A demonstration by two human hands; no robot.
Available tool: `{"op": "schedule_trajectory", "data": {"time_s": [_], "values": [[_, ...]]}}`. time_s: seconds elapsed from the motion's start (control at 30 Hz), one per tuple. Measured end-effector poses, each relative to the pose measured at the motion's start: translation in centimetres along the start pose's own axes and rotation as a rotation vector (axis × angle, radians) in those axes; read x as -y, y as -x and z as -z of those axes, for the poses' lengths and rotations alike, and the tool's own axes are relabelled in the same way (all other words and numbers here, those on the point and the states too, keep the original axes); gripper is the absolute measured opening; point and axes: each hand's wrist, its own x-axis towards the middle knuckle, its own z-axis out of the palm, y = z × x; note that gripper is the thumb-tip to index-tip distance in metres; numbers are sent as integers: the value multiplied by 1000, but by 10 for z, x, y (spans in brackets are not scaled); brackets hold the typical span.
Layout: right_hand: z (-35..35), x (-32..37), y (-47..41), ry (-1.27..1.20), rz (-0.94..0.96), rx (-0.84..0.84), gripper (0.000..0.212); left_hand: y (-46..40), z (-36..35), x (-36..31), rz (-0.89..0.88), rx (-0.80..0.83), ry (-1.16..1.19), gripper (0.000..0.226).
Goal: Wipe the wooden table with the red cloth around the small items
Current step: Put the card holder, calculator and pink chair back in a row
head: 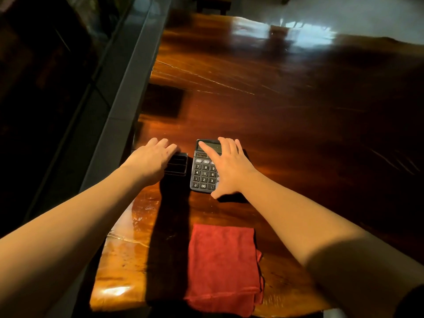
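Observation:
The red cloth (223, 267) lies folded flat near the front edge of the glossy wooden table (286, 125), with neither hand on it. Beyond it sits a dark grey calculator (203, 172). My right hand (229, 167) rests over the calculator's right side, fingers spread, fingertips by the display and thumb at its lower corner. To the left is a small black slotted holder (177, 165). My left hand (151, 160) covers the holder's left part with fingers curved over it; whether it grips is unclear.
A grey metal window frame (128, 88) with dark glass runs along the table's left edge. A dark square patch (163, 101) lies farther back on the table. The tabletop stretches far back and right, with bright glare at the far end.

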Motion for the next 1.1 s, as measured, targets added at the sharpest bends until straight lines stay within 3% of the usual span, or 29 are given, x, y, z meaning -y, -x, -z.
{"op": "schedule_trajectory", "data": {"time_s": [0.23,0.4,0.57,0.83,1.1], "values": [[-4,-11,12,-113,35,-34,145,0,6,-17,77,26,84,56],[-10,-35,47,-374,-62,-145,103,-1,17,-35,114,-59,151,60],[-22,-79,100,-503,-241,-239,74,-11,22,-87,-3,-136,214,49],[-59,-172,214,-509,-566,-250,72,-46,15,-217,-256,-107,255,61],[-97,-274,352,-344,-918,-188,80,-75,10,-349,-440,-37,198,77]]}}
